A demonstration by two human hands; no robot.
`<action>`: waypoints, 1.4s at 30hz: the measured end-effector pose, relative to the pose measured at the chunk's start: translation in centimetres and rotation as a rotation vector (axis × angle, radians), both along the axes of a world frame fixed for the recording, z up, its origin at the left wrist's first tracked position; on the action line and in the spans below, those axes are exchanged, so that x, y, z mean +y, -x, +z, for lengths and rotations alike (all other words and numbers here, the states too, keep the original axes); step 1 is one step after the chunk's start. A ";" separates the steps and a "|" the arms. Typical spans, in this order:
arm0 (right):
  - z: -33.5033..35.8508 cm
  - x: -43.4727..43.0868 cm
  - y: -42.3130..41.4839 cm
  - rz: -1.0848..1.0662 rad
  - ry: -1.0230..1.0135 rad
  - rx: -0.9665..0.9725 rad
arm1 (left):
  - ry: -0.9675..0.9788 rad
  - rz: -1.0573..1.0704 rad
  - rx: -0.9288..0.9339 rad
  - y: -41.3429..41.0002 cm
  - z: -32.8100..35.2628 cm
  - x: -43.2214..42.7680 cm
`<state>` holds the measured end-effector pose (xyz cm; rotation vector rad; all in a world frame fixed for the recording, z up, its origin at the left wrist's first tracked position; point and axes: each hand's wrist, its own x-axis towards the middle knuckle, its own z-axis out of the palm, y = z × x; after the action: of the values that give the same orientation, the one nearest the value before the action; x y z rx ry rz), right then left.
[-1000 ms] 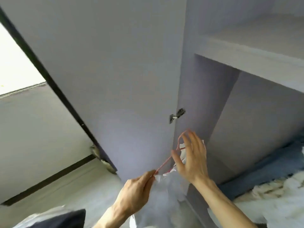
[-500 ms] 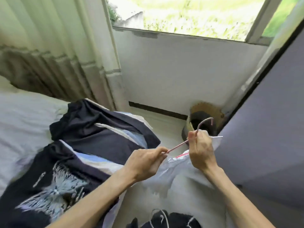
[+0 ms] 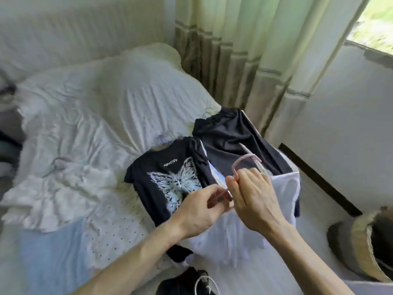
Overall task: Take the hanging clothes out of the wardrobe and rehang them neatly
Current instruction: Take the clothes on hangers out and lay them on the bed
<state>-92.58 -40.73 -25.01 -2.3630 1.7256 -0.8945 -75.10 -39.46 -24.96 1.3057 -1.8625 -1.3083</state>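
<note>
A woven basket (image 3: 359,243) sits on the floor at four o'clock of the view. Its inside is dark, and what it holds cannot be made out.

Both hands meet just right of centre on a pink hanger (image 3: 242,159), whose hook stands up at twelve o'clock of the knuckles. The right hand (image 3: 253,199) curls its fingers round the hanger's neck, with the back of the hand upward. The left hand (image 3: 197,207), at nine o'clock of it, pinches the hanger's arm between thumb and forefinger. A white garment (image 3: 285,188) hangs from the hanger and drapes beneath both wrists at the edge of the bed (image 3: 95,116).

A black butterfly T-shirt (image 3: 170,177) lies flat at ten o'clock of the hands, with a dark garment (image 3: 229,135) just beyond it near the mattress corner. Rumpled bedding spreads from nine to twelve o'clock. A curtain (image 3: 244,50) closes the one o'clock side, and a narrow strip of floor runs between bed and wall toward the basket.
</note>
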 end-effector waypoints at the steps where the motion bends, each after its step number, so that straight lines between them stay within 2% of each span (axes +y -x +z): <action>1: 0.1 -0.5 -1.5 0.059 0.000 -0.014 | -0.051 0.038 0.026 -1.6 0.3 0.3; 5: -0.2 -1.9 -6.0 0.305 -0.123 -0.092 | -0.128 0.149 0.016 -8.2 1.0 2.8; 8: -1.0 -2.0 -8.3 0.454 -0.215 -0.019 | -0.158 0.312 -0.010 -12.0 1.4 5.9; 11: -1.7 -2.3 -9.9 0.516 -0.311 0.067 | -0.171 0.468 0.043 -15.1 2.8 9.5; 14: -1.9 -2.4 -11.7 0.567 -0.364 0.158 | -0.215 0.514 0.070 -18.4 4.7 12.9; 16: -1.5 -1.9 -13.1 0.625 -0.413 0.128 | -0.232 0.592 0.062 -21.0 5.8 14.9; 19: -0.7 -1.0 -15.4 0.699 -0.426 0.052 | -0.144 0.766 0.012 -24.6 7.7 17.1; 22: 0.4 -0.6 -18.5 0.726 -0.415 -0.058 | -0.013 0.899 -0.060 -27.6 10.2 17.7; 28: 3.3 -0.9 -26.3 0.761 -0.443 -0.252 | 0.269 1.026 -0.355 -33.7 14.8 16.8; 33: 4.6 -2.8 -33.6 0.657 -0.606 -0.439 | 0.323 1.039 -0.514 -41.3 16.4 13.4; 37: 2.7 -5.7 -40.2 0.617 -0.655 -0.449 | 0.323 1.033 -0.542 -48.9 14.7 8.6; 40: -0.7 -8.5 -45.6 0.542 -0.680 -0.456 | 0.338 1.027 -0.474 -55.0 10.6 3.8; 42: -3.5 -10.6 -49.4 0.482 -0.724 -0.415 | 0.339 1.030 -0.496 -58.8 7.0 0.2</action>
<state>-43.18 -51.36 -28.50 -1.8054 1.0082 -0.5042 -16.26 -39.23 -17.92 2.0666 -1.2135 -0.1359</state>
